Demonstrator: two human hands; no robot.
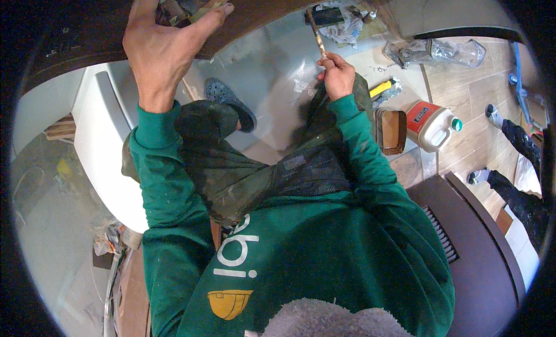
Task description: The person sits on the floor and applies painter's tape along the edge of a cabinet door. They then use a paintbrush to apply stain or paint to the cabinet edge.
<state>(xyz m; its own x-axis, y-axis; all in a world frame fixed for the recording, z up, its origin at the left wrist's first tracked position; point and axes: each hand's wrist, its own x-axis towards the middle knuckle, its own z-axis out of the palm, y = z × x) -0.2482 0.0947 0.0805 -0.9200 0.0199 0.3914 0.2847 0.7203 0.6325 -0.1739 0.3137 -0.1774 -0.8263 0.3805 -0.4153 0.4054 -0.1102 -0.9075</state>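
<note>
My left hand point(165, 53) is raised against a dark brown panel point(255, 18) at the top, its thumb and fingers spread around a rough opening point(174, 8) with broken, pale-edged bits. The fingertips are partly hidden there. My right hand point(337, 76) is closed on a thin stained stick point(317, 34), possibly a slim brush, which points up and away from me. The stick's dark far end lies close to a black flat object point(325, 16) on crumpled plastic point(350, 24). Below my right hand is my bent knee.
Right of my right forearm stand an open cut container of brown liquid point(391, 134) and a white jug point(431, 126) with a green cap. A yellow-handled tool point(380, 88) lies nearby. White sanitaryware point(107, 146) stands at left, a dark cabinet point(463, 238) lower right. Another person's legs point(515, 140) show far right.
</note>
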